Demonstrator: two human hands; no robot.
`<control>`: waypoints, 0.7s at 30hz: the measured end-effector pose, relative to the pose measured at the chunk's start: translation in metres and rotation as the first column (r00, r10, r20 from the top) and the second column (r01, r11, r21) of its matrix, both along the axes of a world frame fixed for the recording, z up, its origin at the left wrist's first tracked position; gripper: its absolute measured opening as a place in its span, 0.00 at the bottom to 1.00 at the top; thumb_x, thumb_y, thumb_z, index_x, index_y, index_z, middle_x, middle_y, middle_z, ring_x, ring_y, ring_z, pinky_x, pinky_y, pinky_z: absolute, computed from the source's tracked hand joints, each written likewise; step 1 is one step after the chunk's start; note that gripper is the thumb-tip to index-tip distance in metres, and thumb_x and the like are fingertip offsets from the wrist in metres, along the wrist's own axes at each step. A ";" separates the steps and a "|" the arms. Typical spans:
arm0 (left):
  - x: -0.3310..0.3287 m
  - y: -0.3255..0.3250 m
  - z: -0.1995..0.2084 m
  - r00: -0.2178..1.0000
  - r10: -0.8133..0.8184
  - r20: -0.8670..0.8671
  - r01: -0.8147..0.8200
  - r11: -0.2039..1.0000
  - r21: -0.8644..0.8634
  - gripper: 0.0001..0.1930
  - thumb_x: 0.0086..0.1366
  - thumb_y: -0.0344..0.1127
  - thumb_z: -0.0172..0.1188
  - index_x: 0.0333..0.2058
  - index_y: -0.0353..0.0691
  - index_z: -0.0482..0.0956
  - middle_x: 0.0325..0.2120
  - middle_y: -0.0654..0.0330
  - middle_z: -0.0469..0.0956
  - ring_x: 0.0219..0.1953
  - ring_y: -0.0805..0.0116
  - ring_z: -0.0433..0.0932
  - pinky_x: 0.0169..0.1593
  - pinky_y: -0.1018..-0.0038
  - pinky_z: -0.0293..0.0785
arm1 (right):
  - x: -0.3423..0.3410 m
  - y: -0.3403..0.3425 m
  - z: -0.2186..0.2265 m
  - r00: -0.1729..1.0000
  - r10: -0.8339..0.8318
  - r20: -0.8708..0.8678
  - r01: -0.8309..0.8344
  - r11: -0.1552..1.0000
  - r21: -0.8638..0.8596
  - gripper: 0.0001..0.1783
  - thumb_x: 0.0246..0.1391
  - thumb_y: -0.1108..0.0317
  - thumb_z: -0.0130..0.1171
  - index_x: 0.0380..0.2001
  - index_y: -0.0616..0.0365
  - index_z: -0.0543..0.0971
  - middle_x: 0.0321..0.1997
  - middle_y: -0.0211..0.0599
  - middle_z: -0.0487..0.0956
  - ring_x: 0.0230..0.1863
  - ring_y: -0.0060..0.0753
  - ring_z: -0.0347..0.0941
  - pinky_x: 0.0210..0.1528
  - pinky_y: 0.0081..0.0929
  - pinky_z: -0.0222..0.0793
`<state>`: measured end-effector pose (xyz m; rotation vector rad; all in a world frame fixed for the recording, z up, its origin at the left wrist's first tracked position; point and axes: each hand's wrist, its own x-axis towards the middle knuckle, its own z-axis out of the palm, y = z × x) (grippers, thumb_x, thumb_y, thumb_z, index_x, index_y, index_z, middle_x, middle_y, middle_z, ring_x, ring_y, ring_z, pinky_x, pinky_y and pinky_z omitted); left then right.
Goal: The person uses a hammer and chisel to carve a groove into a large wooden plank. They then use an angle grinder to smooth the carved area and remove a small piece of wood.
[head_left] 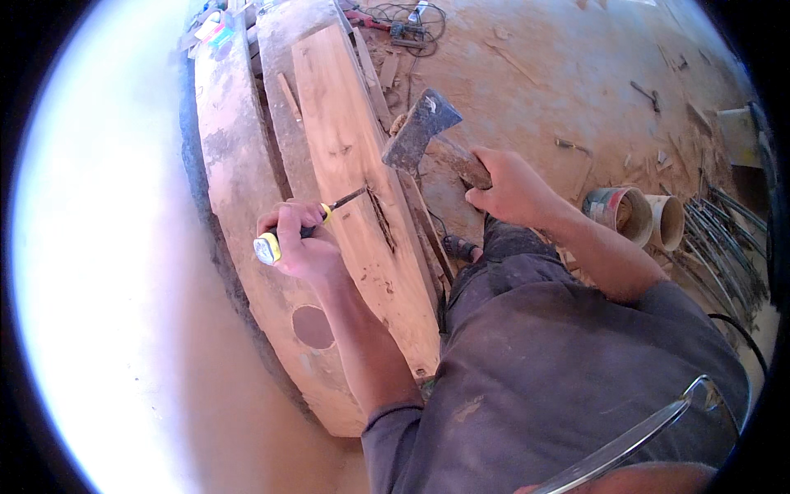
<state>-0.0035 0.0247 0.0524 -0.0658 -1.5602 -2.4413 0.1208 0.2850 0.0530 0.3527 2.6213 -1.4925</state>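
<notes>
Chisel (345, 200) slants in left hand (306, 251), fingers wrapped round its handle, butt bare, tip at crack (380, 218) in plank (350, 169). Right hand (516, 189) clenches hatchet (422, 130) by its handle, near the head, seemingly for control. Plank lies flat on table (230, 165), likely for firm backing.

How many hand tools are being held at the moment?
2: the chisel in the left hand, its tip by a dark crack in the board, and the hatchet in the right hand. No other held tool shows.
</notes>
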 end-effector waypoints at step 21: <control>-0.013 -0.006 -0.038 1.000 -0.008 -0.001 0.008 0.999 0.032 0.05 0.60 0.24 0.57 0.25 0.37 0.72 0.17 0.58 0.71 0.20 0.67 0.70 0.29 0.68 0.72 | 0.001 0.001 0.001 0.997 -0.019 0.071 0.022 0.999 -0.040 0.24 0.49 0.68 0.64 0.50 0.65 0.76 0.38 0.61 0.81 0.42 0.56 0.80 0.47 0.41 0.72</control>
